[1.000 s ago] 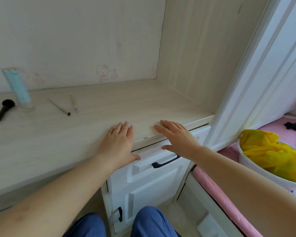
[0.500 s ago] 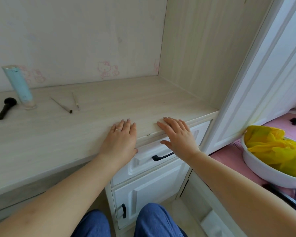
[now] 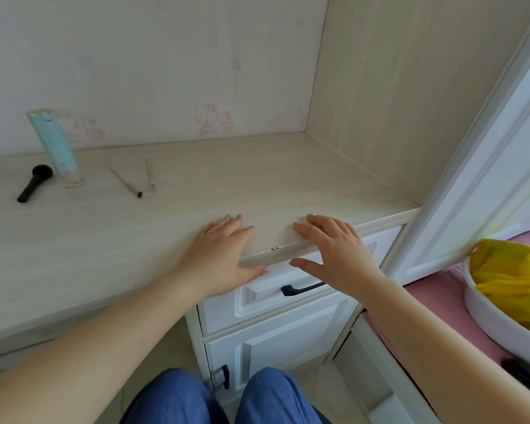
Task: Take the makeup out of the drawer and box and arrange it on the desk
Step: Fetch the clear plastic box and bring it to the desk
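My left hand [image 3: 221, 255] and my right hand [image 3: 337, 249] lie flat, fingers spread, on the front edge of the pale wooden desk [image 3: 104, 240], holding nothing. Just below them is a closed white drawer [image 3: 288, 298] with a black handle [image 3: 303, 288]. At the back left of the desk a light blue tube [image 3: 54, 145] stands upright on its cap. A black makeup brush [image 3: 34, 182] lies to its left. Two thin pencil-like sticks [image 3: 126, 182] [image 3: 150, 175] lie to its right. No box is in view.
A white cupboard door [image 3: 257, 356] with a small black handle sits under the drawer. A white panel [image 3: 487, 185] rises to the right of the desk. A white basin [image 3: 496, 313] with yellow cloth rests on a pink surface at far right. My knees are below.
The view has shifted slightly, so the desk and drawer sit a little differently in frame. Both hands stay flat on the desk edge. The drawer remains closed.
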`<action>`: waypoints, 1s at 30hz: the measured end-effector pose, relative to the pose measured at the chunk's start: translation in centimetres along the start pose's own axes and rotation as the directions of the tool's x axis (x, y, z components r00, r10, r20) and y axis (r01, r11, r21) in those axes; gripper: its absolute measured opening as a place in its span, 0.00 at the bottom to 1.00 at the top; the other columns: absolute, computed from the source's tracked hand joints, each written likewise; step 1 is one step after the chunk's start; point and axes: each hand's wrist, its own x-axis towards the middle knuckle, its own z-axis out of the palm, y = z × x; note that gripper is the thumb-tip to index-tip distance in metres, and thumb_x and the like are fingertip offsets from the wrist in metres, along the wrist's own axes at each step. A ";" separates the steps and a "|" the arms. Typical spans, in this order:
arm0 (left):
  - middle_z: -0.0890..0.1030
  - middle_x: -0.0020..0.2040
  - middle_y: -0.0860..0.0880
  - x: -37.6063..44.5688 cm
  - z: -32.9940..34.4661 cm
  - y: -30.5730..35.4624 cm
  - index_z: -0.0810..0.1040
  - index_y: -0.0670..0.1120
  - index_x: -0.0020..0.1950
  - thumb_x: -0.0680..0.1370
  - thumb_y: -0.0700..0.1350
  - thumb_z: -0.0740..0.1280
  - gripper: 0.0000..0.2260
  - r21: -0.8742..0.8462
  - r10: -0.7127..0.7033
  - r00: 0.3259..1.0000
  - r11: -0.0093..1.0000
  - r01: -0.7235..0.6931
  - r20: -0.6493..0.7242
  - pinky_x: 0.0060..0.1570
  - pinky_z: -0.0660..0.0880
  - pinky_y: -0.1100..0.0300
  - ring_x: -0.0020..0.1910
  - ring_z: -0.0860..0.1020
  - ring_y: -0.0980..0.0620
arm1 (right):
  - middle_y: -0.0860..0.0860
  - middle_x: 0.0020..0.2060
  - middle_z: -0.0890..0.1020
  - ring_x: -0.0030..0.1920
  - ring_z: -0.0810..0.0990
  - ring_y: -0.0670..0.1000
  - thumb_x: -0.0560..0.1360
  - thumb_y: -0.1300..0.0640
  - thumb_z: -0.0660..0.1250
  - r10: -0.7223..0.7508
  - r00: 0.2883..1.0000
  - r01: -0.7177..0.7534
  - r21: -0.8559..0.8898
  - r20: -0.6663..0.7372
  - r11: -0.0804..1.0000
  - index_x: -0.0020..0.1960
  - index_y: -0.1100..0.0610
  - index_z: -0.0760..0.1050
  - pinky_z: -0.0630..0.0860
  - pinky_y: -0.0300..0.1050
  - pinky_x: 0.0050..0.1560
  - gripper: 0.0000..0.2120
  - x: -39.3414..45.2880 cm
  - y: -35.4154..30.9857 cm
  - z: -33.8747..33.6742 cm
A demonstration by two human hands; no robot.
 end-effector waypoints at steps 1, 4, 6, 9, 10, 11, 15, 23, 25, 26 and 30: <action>0.58 0.77 0.50 0.4 -0.3 -0.3 0.60 0.51 0.75 0.72 0.66 0.63 0.36 -0.118 -0.021 1.000 0.993 0.019 -0.013 0.71 0.51 0.61 0.76 0.55 0.52 | 0.49 0.66 0.73 0.66 0.70 0.53 0.69 0.32 0.56 0.034 0.999 -0.035 0.062 0.019 0.997 0.68 0.47 0.70 0.63 0.49 0.68 0.32 0.6 0.0 -0.4; 0.71 0.67 0.57 1.8 -1.4 -1.4 0.70 0.52 0.69 0.73 0.59 0.67 0.26 -0.484 -0.127 0.992 0.870 0.100 -0.024 0.64 0.60 0.67 0.68 0.67 0.59 | 0.45 0.61 0.76 0.59 0.75 0.49 0.72 0.38 0.62 0.137 0.990 -0.141 0.336 0.038 0.931 0.66 0.47 0.72 0.70 0.41 0.57 0.25 2.8 -0.4 -1.2; 0.75 0.60 0.60 3.9 -1.9 -2.7 0.74 0.52 0.64 0.74 0.52 0.69 0.19 -0.618 -0.194 0.980 0.777 0.121 -0.052 0.62 0.64 0.68 0.62 0.72 0.62 | 0.44 0.59 0.76 0.55 0.77 0.47 0.73 0.45 0.67 0.149 0.986 -0.166 0.467 0.073 0.869 0.66 0.45 0.72 0.72 0.39 0.54 0.21 5.5 -0.5 -0.8; 0.79 0.53 0.58 7.6 -2.6 -4.8 0.77 0.52 0.57 0.74 0.46 0.70 0.12 -0.712 -0.295 0.949 0.690 0.133 -0.109 0.60 0.70 0.66 0.54 0.77 0.62 | 0.44 0.60 0.76 0.58 0.75 0.43 0.73 0.50 0.69 0.125 0.981 -0.187 0.587 0.145 0.788 0.66 0.45 0.72 0.72 0.41 0.60 0.22 10.5 -0.7 -0.2; 0.80 0.53 0.57 8.5 -2.9 -5.4 0.77 0.52 0.56 0.74 0.45 0.70 0.12 -0.721 -0.318 0.942 0.677 0.145 -0.109 0.59 0.71 0.67 0.54 0.77 0.61 | 0.44 0.60 0.77 0.59 0.75 0.42 0.73 0.51 0.70 0.119 0.979 -0.198 0.619 0.166 0.760 0.66 0.45 0.72 0.71 0.41 0.61 0.22 12.2 -0.9 -0.1; 0.80 0.53 0.56 9.4 -3.4 -6.2 0.77 0.52 0.55 0.74 0.44 0.70 0.11 -0.731 -0.335 0.936 0.664 0.156 -0.105 0.58 0.71 0.67 0.53 0.78 0.60 | 0.44 0.59 0.77 0.59 0.75 0.41 0.73 0.51 0.70 0.117 0.976 -0.209 0.653 0.182 0.728 0.65 0.46 0.72 0.72 0.41 0.61 0.22 14.2 -1.2 -0.1; 0.80 0.50 0.58 10.7 -6.7 -8.3 0.76 0.53 0.54 0.74 0.42 0.71 0.11 -0.785 -0.420 0.906 0.579 0.218 -0.058 0.54 0.73 0.69 0.50 0.78 0.62 | 0.42 0.55 0.79 0.57 0.77 0.40 0.73 0.52 0.70 0.100 0.965 -0.252 0.741 0.244 0.623 0.60 0.41 0.73 0.75 0.46 0.60 0.18 20.2 -3.1 -1.3; 0.81 0.50 0.56 7.0 -17.8 -10.4 0.75 0.58 0.50 0.71 0.45 0.73 0.12 -0.873 -0.595 0.803 0.379 0.308 0.025 0.46 0.75 0.73 0.48 0.79 0.63 | 0.40 0.53 0.80 0.57 0.78 0.39 0.72 0.55 0.71 -0.003 0.916 -0.349 0.800 0.401 0.489 0.54 0.36 0.73 0.74 0.48 0.62 0.17 25.2 -8.4 -8.5; 0.82 0.50 0.57 5.3 -19.8 -10.4 0.76 0.59 0.50 0.66 0.51 0.73 0.14 -0.877 -0.660 0.751 0.355 0.324 0.009 0.51 0.75 0.68 0.50 0.80 0.61 | 0.39 0.52 0.80 0.56 0.78 0.38 0.72 0.55 0.71 -0.045 0.905 -0.352 0.803 0.424 0.481 0.53 0.35 0.72 0.74 0.47 0.62 0.17 25.6 -9.5 -10.0; 0.82 0.50 0.57 4.4 -20.6 -10.3 0.76 0.59 0.50 0.66 0.50 0.72 0.14 -0.877 -0.696 0.718 0.345 0.335 0.001 0.53 0.74 0.66 0.51 0.80 0.61 | 0.39 0.52 0.80 0.56 0.78 0.38 0.72 0.55 0.71 -0.080 0.900 -0.342 0.809 0.428 0.478 0.53 0.35 0.72 0.74 0.46 0.62 0.17 25.8 -10.0 -10.5; 0.81 0.53 0.55 1.5 -22.3 -8.5 0.76 0.54 0.53 0.75 0.42 0.69 0.11 -0.879 -0.800 0.600 0.300 0.369 -0.021 0.49 0.72 0.71 0.52 0.79 0.62 | 0.40 0.54 0.80 0.56 0.77 0.35 0.72 0.55 0.71 -0.227 0.870 -0.296 0.832 0.438 0.469 0.56 0.39 0.73 0.73 0.38 0.59 0.17 26.5 -11.4 -12.0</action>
